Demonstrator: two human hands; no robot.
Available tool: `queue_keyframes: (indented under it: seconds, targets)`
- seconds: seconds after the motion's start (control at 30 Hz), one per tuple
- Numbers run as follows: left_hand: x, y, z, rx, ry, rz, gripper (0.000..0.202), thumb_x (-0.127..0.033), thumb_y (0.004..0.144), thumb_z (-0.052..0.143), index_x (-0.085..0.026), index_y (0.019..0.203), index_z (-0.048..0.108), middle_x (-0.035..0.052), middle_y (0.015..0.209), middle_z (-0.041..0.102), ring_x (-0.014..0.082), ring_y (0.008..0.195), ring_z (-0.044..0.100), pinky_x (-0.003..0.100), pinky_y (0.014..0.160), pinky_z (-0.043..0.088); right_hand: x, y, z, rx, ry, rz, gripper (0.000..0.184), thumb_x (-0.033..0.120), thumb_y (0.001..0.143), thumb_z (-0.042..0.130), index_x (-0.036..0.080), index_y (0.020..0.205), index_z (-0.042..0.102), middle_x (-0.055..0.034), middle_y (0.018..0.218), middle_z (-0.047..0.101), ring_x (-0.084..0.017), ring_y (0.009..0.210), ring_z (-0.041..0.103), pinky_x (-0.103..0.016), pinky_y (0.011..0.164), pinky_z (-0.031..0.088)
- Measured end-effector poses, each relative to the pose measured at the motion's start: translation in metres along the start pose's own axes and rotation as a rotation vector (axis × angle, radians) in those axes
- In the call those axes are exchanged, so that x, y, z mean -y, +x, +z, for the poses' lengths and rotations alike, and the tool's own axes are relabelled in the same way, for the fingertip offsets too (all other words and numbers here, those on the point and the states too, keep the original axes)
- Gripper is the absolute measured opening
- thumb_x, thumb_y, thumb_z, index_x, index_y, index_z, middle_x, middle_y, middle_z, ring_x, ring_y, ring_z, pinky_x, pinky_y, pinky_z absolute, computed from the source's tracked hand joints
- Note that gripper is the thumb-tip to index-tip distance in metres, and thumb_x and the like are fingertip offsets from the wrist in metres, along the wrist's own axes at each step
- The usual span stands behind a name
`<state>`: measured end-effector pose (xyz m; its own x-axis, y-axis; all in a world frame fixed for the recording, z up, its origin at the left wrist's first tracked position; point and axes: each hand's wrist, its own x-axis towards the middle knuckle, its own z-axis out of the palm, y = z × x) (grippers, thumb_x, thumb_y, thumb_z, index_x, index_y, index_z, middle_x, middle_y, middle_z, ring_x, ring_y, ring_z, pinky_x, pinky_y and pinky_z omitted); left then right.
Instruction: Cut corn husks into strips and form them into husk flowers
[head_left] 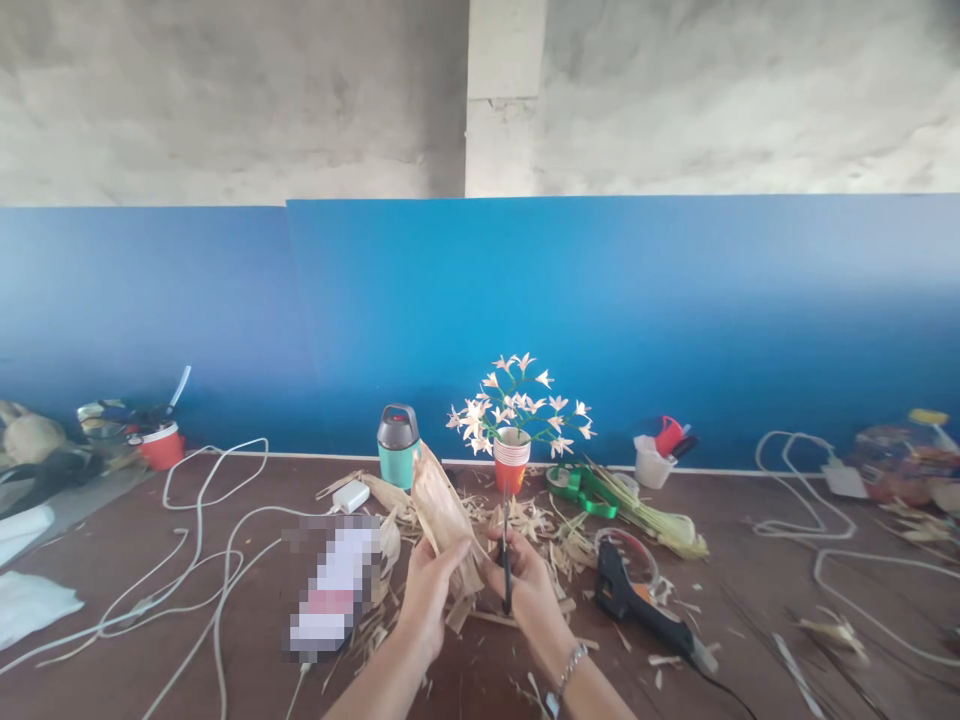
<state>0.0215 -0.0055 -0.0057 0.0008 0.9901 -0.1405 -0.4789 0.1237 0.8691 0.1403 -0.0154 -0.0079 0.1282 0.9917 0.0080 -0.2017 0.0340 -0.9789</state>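
Dried husk (442, 515) sat lower centre of frame; our left hand (426, 590) had fingers clamped on it, right hand (529, 585) gripped scissors (506, 560) touching its edge, glue gun (637, 600) just right.

A blocky pixelated patch (334, 590) sits on the table (480, 690) just left of the left hand (426, 592), so whatever lies under it can't be made out. The right hand (529, 585) wraps the scissors (506, 570), hiding the handles; only the dark blades poke out. The lower end of the corn husk (442, 520) disappears behind the left hand's fingers. Both forearms run off the bottom edge. At the table's left edge, white sheets (26, 600) and a dark pile (37, 470) get cut off by the frame. Far right corner, a jar-like thing (904, 460) is too blurry to identify, and the glue gun (637, 600) cord leaves at the bottom.
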Motion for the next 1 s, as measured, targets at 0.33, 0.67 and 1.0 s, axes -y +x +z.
queue_keyframes:
  seconds: [0.33, 0.67, 1.0]
  targets:
    - [0.008, 0.002, 0.003, -0.171, -0.040, 0.075, 0.031, -0.022, 0.053, 0.077, -0.014, 0.080, 0.064, 0.0041, 0.068, 0.070, 0.0201, 0.062, 0.066, 0.027, 0.056, 0.048, -0.001, 0.003, 0.001, 0.067, -0.109, -0.040, 0.041, 0.030, 0.052, 0.076, 0.017, 0.085, 0.055, 0.0079, 0.049, 0.045, -0.009, 0.046, 0.039, -0.021, 0.044, 0.030]
    - [0.008, 0.006, 0.000, -0.161, 0.044, 0.139, 0.033, -0.029, 0.053, 0.079, -0.014, 0.079, 0.066, 0.0027, 0.064, 0.069, 0.0194, 0.059, 0.064, 0.025, 0.053, 0.046, -0.007, 0.004, -0.003, 0.025, -0.049, 0.020, 0.042, 0.034, 0.051, 0.076, 0.018, 0.084, 0.057, 0.0069, 0.053, 0.044, -0.008, 0.047, 0.036, -0.021, 0.044, 0.027]
    - [-0.010, 0.016, -0.013, -0.272, -0.042, 0.216, 0.033, -0.028, 0.062, 0.074, -0.015, 0.091, 0.063, 0.0020, 0.074, 0.071, 0.0202, 0.070, 0.067, 0.027, 0.063, 0.049, -0.004, -0.003, -0.007, 0.351, -0.209, 0.129, 0.037, 0.044, 0.060, 0.070, 0.015, 0.080, 0.060, 0.0049, 0.048, 0.051, -0.010, 0.042, 0.045, -0.023, 0.042, 0.037]
